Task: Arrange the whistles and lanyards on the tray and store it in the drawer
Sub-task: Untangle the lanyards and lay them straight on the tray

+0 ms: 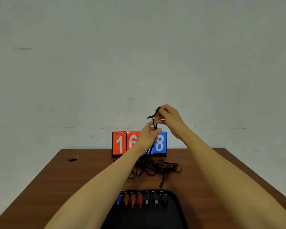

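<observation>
A black tray (175, 210) lies at the table's near edge. Along its far rim stands a row of several whistles (139, 199): blue at the left, red ones in the middle, black ones at the right. Behind the tray sprawls a tangle of black lanyards (157, 167). Both my hands are raised above the tangle. My right hand (169, 119) pinches the clip end of one black lanyard (154, 123). My left hand (147, 136) grips the same cord a little lower, and the cord hangs from there down into the pile.
A flip scoreboard (122, 143) with red and blue number cards stands at the back of the brown table (48, 187), against the pale wall. A round cable hole (72, 159) sits in the table's far left corner.
</observation>
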